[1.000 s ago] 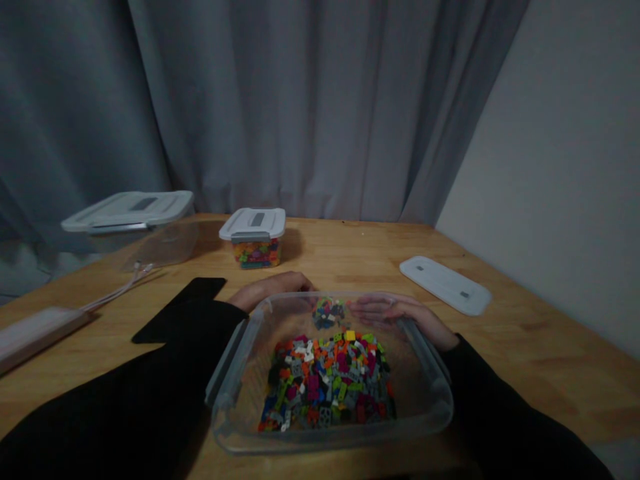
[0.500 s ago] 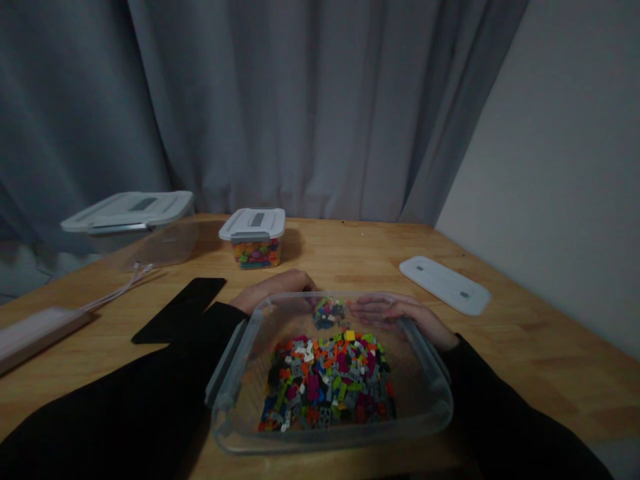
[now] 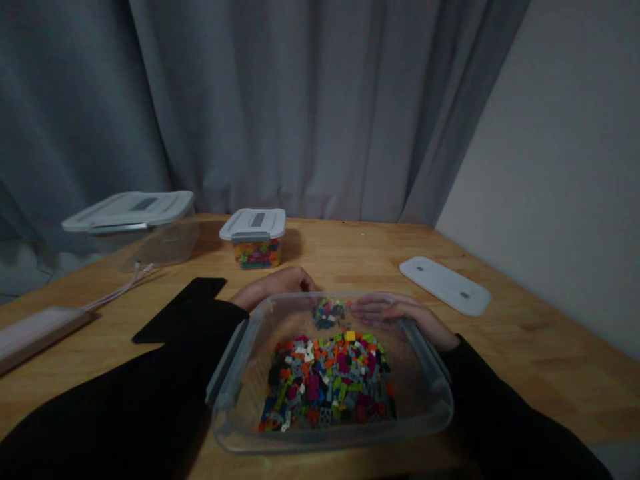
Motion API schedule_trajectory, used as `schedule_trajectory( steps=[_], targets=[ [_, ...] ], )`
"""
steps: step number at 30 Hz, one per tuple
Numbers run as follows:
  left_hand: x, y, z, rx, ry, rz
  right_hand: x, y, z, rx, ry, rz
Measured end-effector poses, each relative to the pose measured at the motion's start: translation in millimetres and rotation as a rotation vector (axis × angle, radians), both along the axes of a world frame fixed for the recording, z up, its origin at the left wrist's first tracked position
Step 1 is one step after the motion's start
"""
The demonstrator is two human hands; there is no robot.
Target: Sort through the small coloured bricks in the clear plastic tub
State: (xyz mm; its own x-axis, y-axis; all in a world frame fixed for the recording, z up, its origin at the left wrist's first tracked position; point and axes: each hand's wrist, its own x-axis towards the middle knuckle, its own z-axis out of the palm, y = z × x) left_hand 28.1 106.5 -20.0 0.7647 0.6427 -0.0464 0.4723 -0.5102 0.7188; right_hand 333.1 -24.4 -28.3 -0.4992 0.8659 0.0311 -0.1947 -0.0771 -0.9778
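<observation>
1. Two hands of ours sit at the far end of the clear tub [image 3: 235, 380]: our left hand [image 3: 275, 285] curled loosely outside its far left corner, our right hand [image 3: 400, 315] flat along its far right rim.
2. Small coloured bricks [image 3: 327, 383] lie heaped inside the tub.
3. Beyond the tub stands a small lidded box [image 3: 254, 241].

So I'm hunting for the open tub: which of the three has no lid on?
The near clear tub of loose bricks, between both hands; the two farther tubs wear grey lids.
</observation>
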Motion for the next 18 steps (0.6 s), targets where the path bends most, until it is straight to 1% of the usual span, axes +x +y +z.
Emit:
schedule_trajectory(
  steps=[3, 10, 15, 18],
  targets=[
    [0.9, -2.2, 7.4, -0.021, 0.021, -0.013, -0.1, -0.5, 1.1, 0.001, -0.008, 0.013],
    [-0.3, -6.4, 15.0, 0.044, 0.07, -0.037, 0.1, -1.1, 1.7, 0.002, 0.001, 0.021],
    [-2.0, -7.2, 23.4, 0.001, 0.066, -0.084, 0.4, -0.5, 0.8, 0.013, 0.002, 0.026],
    [-2.1, -5.6, 24.4, 0.006, 0.06, -0.084, 1.0, 0.5, -0.7, 0.004, 0.008, 0.026]
  ],
)
